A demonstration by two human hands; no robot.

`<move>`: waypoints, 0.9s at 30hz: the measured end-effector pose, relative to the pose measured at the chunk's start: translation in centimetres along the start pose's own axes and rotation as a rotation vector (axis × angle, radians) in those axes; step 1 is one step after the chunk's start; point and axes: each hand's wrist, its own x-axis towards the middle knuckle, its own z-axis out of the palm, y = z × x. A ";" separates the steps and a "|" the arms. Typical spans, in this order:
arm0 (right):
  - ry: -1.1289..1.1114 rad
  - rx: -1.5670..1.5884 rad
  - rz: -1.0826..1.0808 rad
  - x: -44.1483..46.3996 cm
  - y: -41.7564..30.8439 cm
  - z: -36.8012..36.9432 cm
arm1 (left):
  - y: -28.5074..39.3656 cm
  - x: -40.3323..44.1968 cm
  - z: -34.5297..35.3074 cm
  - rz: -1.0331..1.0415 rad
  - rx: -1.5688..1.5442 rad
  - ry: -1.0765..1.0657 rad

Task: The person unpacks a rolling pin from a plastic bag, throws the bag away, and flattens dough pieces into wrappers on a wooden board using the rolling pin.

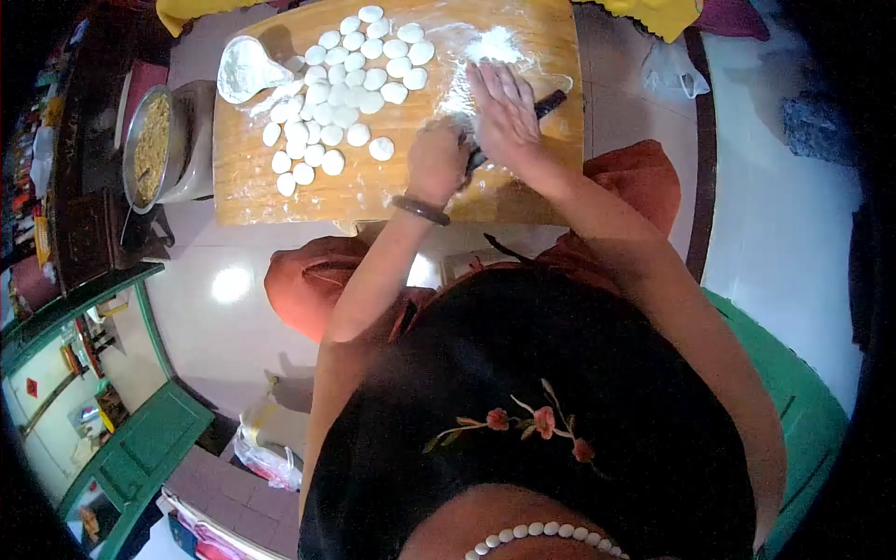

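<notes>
My left hand (439, 163), with a dark bangle at the wrist, is closed at the near end of a dark rolling pin (551, 104); whatever its fingers hold is hidden. Stretched out flat, my right hand (505, 114) lies across the middle of the pin, its fingertips touching white flour (497, 45) on the wooden board (401, 201). Many small flattened white dough pieces (345, 117) cover the board's left and middle part. Beside them, at the board's upper left, is a flour-covered white scoop-like container (246, 70).
A metal bowl (133, 140) of yellowish chopped filling stands left of the board. At the upper right a clear plastic bag (674, 73) lies on the floor. Yellow cloth (644, 13) shows beyond the board. More bags (268, 446) lie at the lower left.
</notes>
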 end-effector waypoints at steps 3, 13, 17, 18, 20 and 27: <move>0.005 0.002 0.038 1.9 -0.1 1.1 | -0.9 2.0 0.4 0.030 -0.058 -0.080; 0.018 0.043 -0.021 -3.0 1.7 0.6 | -0.6 -1.0 -0.3 -0.097 -0.305 -0.074; -0.045 -0.045 0.017 2.0 -0.4 0.9 | 0.4 0.7 -0.9 -0.046 0.048 -0.021; -0.061 -0.033 0.049 2.5 -0.6 0.8 | -0.2 1.4 -0.9 -0.031 0.016 -0.056; 0.002 -0.016 0.043 0.7 0.0 1.2 | -0.9 0.7 -0.8 -0.033 -0.104 -0.046; -0.058 -0.028 0.066 -5.2 1.6 0.0 | -0.5 -2.1 -1.1 -0.177 -0.248 -0.076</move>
